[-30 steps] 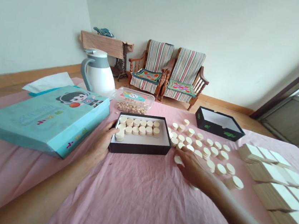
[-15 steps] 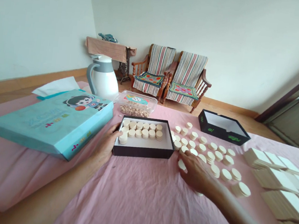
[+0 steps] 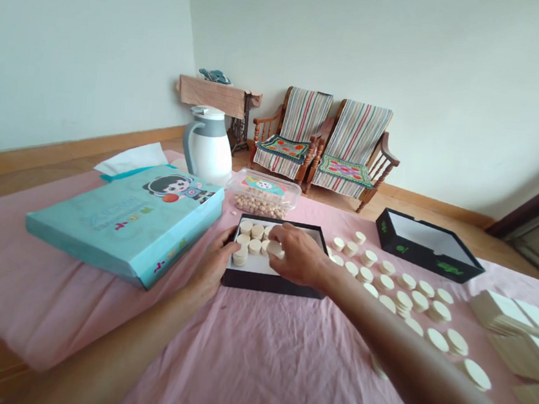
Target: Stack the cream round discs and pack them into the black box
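My left hand (image 3: 214,262) grips the left side of a shallow black box (image 3: 274,285) with a white inside, thumb over its rim. Stacks of round pale wooden discs (image 3: 246,228) stand in rows at the box's left and back, with one stack (image 3: 240,256) at the front left. My right hand (image 3: 298,254) reaches into the box from the right, its fingers closed on a small stack of wooden discs (image 3: 275,249) above the box floor. It hides the rows' right part. Many loose discs (image 3: 384,282) lie on the pink cloth to the right.
A light-blue cartoon box (image 3: 122,217) lies at the left, near a white-and-grey jug (image 3: 210,150). Behind the black box sits a clear tub of small wooden beads (image 3: 260,206). An upturned black lid (image 3: 430,246) and stacked wooden squares (image 3: 519,315) are at the right.
My right hand has moved left from the loose discs into the box, carrying a stack of discs. My left hand stays on the box edge. The view has turned slightly left.
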The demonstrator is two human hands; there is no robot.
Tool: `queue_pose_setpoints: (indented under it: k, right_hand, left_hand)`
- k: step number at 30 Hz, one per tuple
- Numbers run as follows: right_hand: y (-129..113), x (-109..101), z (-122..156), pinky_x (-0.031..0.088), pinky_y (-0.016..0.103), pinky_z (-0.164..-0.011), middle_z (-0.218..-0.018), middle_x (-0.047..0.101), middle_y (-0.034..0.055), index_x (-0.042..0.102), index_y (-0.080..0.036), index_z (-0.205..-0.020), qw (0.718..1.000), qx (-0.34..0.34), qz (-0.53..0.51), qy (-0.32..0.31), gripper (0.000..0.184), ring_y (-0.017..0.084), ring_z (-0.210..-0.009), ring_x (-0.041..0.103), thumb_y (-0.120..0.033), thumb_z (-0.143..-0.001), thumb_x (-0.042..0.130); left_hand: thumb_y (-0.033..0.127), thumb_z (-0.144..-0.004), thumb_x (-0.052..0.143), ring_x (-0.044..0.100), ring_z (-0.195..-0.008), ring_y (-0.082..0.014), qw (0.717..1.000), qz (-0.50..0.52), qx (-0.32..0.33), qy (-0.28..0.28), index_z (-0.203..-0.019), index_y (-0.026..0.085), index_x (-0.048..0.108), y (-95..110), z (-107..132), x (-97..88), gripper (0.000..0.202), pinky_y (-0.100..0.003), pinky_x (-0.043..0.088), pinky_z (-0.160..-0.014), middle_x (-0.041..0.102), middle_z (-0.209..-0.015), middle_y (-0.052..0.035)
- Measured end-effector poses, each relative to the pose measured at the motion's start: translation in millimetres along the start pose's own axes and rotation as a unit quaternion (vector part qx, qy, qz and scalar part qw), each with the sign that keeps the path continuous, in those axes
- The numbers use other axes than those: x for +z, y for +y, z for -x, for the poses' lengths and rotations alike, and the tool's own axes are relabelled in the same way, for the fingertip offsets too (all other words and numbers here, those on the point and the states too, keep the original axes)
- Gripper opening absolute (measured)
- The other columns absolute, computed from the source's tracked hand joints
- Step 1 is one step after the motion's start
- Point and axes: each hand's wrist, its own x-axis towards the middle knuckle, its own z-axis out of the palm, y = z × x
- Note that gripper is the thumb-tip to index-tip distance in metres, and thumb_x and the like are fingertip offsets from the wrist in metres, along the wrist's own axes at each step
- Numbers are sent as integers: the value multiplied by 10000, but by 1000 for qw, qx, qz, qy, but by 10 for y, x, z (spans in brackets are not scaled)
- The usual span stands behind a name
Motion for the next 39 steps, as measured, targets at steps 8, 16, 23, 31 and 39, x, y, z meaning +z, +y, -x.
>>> queue_pose_setpoints:
  k: [8,16,23,31,39]
  right_hand:
    - [-185,230,-358,458,312,-754,-1001,610,152,553,-107,-1019,997,-41,65,-15,263,240,-905,595,-175,-768,510]
    - [-209,313,-394,473,355,-783,-1028,578,173,521,-98,-1036,995,-36,90,-11,247,265,-936,586,-194,-808,528]
    - [-145,353,-374,466,337,-752,-1085,553,157,489,-118,-1085,999,-11,51,-14,265,243,-925,598,-146,-823,516]
    - [67,166,-140,438,268,-702,-979,602,85,533,-156,-978,993,-10,-50,105,157,163,-799,592,-153,-824,499]
    - [618,-320,721,398,233,-605,-730,613,10,589,-170,-842,974,87,-60,200,78,122,-624,549,-196,-803,526]
  left_hand:
    - [189,-709,551,618,-1017,-231,999,-35,26,-16,-1157,200,626,-7,6,-22,454,-282,483,-782,670,-1150,-41]
    - [201,-684,560,629,-966,-232,999,-39,26,-8,-1081,198,652,28,15,-15,407,-306,476,-811,692,-1085,-37]
    - [197,-691,561,609,-1038,-241,998,-46,30,-2,-1129,207,643,27,14,-16,445,-310,464,-856,680,-1127,-37]
    - [207,-710,571,618,-1028,-246,999,-50,14,0,-1194,208,616,43,41,-5,486,-304,475,-822,672,-1165,-37]
    - [216,-711,565,638,-997,-252,998,-56,6,-5,-1225,189,593,-25,-18,-25,516,-320,484,-829,680,-1150,-51]
